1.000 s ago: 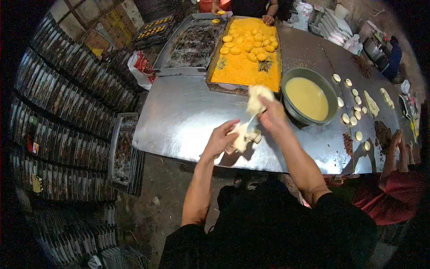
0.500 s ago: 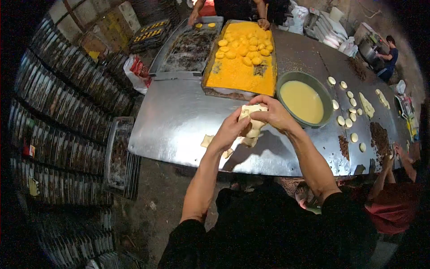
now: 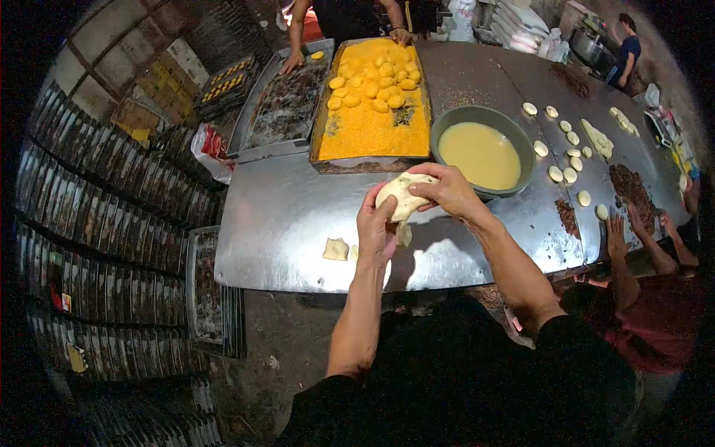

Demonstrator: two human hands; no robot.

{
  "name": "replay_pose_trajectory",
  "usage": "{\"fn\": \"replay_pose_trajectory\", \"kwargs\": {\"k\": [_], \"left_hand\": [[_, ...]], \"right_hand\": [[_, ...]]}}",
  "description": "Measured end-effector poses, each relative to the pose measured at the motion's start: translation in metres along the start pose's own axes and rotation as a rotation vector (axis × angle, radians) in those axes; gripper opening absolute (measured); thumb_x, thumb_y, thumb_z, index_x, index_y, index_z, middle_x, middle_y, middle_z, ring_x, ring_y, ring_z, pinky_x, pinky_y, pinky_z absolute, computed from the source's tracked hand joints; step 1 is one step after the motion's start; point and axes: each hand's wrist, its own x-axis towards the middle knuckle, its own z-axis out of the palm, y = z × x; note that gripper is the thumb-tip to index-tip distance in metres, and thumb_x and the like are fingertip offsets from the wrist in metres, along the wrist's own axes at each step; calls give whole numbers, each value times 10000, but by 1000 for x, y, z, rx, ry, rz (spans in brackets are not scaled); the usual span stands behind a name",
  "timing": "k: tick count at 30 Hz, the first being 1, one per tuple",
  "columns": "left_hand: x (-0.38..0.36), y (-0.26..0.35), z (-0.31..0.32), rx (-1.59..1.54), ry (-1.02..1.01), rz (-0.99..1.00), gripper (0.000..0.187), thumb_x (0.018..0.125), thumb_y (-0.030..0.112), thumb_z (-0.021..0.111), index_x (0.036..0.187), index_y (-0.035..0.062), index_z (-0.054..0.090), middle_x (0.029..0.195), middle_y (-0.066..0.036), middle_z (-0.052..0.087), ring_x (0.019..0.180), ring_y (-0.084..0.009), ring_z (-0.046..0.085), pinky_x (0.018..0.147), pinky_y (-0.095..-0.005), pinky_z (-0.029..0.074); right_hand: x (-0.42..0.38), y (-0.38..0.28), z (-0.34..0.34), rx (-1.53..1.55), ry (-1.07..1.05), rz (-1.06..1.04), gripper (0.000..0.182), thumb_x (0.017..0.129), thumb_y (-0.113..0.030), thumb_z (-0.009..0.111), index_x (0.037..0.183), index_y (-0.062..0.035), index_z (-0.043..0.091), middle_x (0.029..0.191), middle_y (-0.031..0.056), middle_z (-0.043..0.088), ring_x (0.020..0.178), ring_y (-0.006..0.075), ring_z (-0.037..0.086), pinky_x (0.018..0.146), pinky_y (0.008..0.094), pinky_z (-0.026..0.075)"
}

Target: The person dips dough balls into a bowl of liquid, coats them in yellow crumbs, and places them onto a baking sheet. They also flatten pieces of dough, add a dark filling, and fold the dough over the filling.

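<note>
A piece of pale dough point(image 3: 406, 195) with dark flecks is stretched between my two hands, above the metal table. My left hand point(image 3: 377, 227) grips its left side, thumb on top. My right hand point(image 3: 450, 192) closes on its right end, with the thumb pressed into the dough. Below them on the table lies a small flat dough piece point(image 3: 336, 249), and more dough is partly hidden behind my left hand. Just beyond my right hand stands a grey-green bowl point(image 3: 527, 158) of pale yellow liquid.
A tray of yellow crumbs point(image 3: 372, 141) with coated dough pieces sits ahead, beside a dark baking tray point(image 3: 287, 112) that another person touches. Dough rounds point(image 3: 555, 173) and brown filling point(image 3: 631, 190) lie to the right, near a co-worker's hands point(image 3: 617, 237). Stacked trays point(image 3: 112, 223) line the left.
The dough in my hands has been folded or stretched into a smoother, rounder shape. The view has shifted slightly. Across the table, one person's hand has moved down onto the dark tray.
</note>
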Motion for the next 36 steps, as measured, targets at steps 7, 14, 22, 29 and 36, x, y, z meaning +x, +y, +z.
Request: {"fn": "replay_pose_trajectory", "kwargs": {"k": [7,14,22,29,36], "left_hand": [[11,13,9,271,3,-29,404,847,9,603,1228,-6,471,1070,-134,592,862,-186,638,657,-275,591],[-7,68,-97,458,298,-18,322,842,89,634,1108,-70,545,1025,-170,624,867,-220,651,724,-277,566],[9,-18,-7,1105,-292,372,650,868,282,625,1393,18,345,1472,-213,262,1381,-318,216,1120,-401,177],[17,11,27,284,-56,162,231,946,126,506,1137,2,539,987,-135,642,795,-164,650,644,-265,550],[7,29,21,407,-116,-54,307,941,172,524,1193,-3,510,1054,-97,614,857,-157,633,635,-280,567]], "right_hand": [[2,-13,-21,8,119,-15,278,816,-90,661,1066,23,619,902,84,655,751,132,640,593,228,549],[-22,-24,-155,159,563,-219,250,883,-90,562,1111,12,566,959,100,655,798,144,642,709,235,541],[-20,30,-54,-329,320,-305,537,953,-383,442,1391,-84,357,1349,121,426,1154,186,487,934,348,434],[-37,-1,-16,-30,168,-107,453,931,-286,525,1309,-45,456,1077,110,626,879,188,608,808,319,485],[-20,4,1,-102,203,-180,298,851,-188,638,1075,6,606,884,61,658,775,120,608,717,246,485]]}}
